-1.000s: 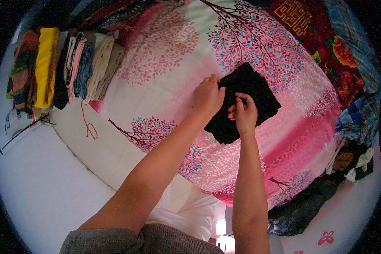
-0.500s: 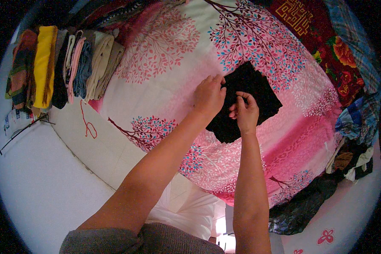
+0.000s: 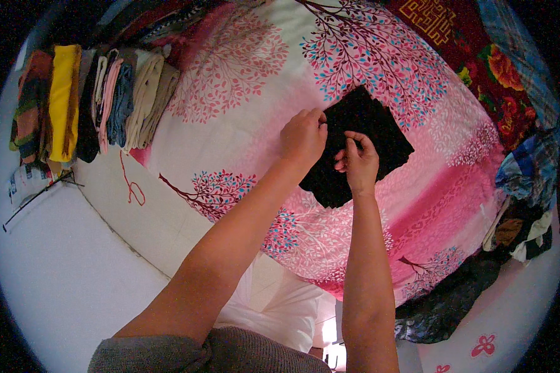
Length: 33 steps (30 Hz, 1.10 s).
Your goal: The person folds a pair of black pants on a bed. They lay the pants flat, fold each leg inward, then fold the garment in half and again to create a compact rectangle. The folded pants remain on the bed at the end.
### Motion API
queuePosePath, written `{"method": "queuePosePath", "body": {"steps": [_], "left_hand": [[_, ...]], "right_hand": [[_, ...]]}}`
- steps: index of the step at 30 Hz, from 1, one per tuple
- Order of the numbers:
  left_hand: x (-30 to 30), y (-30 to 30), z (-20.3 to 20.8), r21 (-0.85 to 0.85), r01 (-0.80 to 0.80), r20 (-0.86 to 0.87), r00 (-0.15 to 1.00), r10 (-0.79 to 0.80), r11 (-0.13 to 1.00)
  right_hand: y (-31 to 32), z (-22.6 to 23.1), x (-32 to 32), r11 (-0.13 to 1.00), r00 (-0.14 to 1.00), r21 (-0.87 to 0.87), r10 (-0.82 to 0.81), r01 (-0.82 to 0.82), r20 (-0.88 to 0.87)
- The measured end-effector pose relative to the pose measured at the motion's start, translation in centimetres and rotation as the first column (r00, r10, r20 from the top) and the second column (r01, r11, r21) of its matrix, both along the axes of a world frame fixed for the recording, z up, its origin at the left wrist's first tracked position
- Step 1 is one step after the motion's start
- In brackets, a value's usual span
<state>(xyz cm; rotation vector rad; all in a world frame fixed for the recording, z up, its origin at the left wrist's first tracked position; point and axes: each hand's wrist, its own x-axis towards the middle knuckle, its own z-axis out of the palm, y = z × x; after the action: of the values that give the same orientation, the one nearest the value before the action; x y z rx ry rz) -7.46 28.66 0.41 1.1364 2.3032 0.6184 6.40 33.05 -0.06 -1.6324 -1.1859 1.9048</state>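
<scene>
A black folded cloth garment (image 3: 379, 133) lies on a bed sheet (image 3: 242, 146) printed with pink, red and blue trees. Its dark surface hides most folds, and I cannot tell what kind of garment it is. At its left edge, my left hand (image 3: 303, 137) is closed with the fingertips curled onto the fabric. Over the middle of the cloth, my right hand (image 3: 362, 163) pinches with thumb and forefinger, the other fingers bent in. How much fabric lies between those fingertips is lost in the black.
To the left stands a row of folded clothes, including a yellow piece (image 3: 66, 102) and beige trousers (image 3: 144, 102). A red floral blanket (image 3: 504, 93) and blue plaid cloth (image 3: 529, 62) lie at the right. A dark shiny bag or garment (image 3: 445, 311) rests below them. An orange-red cord (image 3: 130, 186) hangs at left.
Both hands and the black cloth appear shifted very slightly up and left, along with a small movement of the whole view. Their grip looks the same.
</scene>
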Motion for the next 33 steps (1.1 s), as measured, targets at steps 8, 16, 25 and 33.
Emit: {"method": "queuePosePath", "body": {"steps": [8, 16, 25, 33], "left_hand": [[0.2, 0.2, -0.2, 0.060, -0.041, 0.034, 0.999, 0.039, 0.997], [3.1, -3.9, 0.9, 0.106, -0.019, -0.067, 0.997, 0.026, 0.994], [3.4, -7.7, 0.7, 0.205, -0.058, -0.102, 0.992, 0.080, 0.977], [4.0, -11.7, -3.0, 0.091, -0.094, 0.027, 0.995, 0.092, 0.991]], "right_hand": [[0.1, 0.7, -0.4, 0.999, 0.999, 0.015, 0.038, -0.038, 0.035], [0.3, 1.2, -0.2, 0.999, 0.999, -0.008, 0.033, -0.033, -0.016], [2.0, 3.8, 0.9, 0.281, 0.715, 0.680, 0.033, -0.677, 0.699], [5.1, -2.6, 1.3, 0.270, 0.620, 0.608, -0.049, -0.746, 0.783]]}}
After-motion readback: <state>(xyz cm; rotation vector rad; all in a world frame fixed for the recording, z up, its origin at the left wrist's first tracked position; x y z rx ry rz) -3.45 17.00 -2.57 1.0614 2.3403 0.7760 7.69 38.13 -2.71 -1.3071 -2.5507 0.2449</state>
